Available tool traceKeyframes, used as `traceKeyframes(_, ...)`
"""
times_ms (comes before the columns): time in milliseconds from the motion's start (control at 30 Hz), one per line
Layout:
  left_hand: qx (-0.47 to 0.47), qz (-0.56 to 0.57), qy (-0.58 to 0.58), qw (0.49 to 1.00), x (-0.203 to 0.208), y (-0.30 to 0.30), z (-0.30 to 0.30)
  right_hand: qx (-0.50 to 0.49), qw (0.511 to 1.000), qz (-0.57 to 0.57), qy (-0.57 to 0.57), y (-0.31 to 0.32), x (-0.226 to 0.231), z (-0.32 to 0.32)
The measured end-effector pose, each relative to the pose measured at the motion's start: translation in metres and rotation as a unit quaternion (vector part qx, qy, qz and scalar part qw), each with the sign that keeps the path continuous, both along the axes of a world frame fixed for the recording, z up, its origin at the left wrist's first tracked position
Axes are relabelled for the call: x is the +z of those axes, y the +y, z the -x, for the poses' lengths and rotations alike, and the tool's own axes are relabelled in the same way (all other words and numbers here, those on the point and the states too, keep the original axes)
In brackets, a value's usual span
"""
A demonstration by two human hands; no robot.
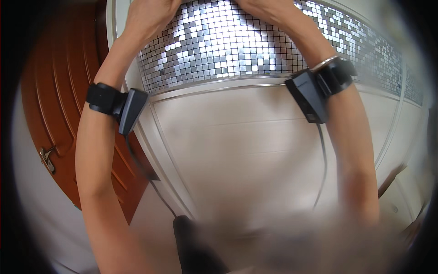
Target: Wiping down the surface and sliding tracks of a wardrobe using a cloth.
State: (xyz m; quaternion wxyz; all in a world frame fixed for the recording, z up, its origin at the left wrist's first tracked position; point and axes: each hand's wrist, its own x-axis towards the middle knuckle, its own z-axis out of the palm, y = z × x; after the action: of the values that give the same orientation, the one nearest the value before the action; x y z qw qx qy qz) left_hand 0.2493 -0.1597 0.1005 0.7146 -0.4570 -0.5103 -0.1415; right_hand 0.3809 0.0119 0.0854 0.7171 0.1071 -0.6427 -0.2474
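Observation:
Both my arms reach up to the top edge of the head view. My left hand (153, 17) is bent inward at the upper left, its fingers cut off by the edge. Opposite it, my right hand (269, 10) is cut off the same way, so what either one holds or touches is hidden. Between and behind them runs a band of small silver mosaic tiles (219, 41). Black straps hold a dark boxy device (132, 111) on my left wrist and a similar device (306, 96) on my right wrist, each with a thin cable hanging down.
A reddish-brown panelled door (61, 105) with a metal handle (47, 160) stands at the left, beside a white frame (146, 132). Below the mosaic is a pale panelled surface (242, 146). A black elongated object (194, 246) shows at the bottom, next to a blurred patch.

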Motion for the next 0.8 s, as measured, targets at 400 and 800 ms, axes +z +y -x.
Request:
traceKeyframes(400,-0.020,-0.083,0.004,0.996,0.014,0.054,-0.022,0.041,0.998,-0.031,-0.021,0.040,0.011,-0.021)
traceKeyframes(800,-0.249,-0.021,0.151,0.956,0.008,0.330,-0.231,-0.083,0.984,0.097,0.124,0.296,-0.026,-0.246)
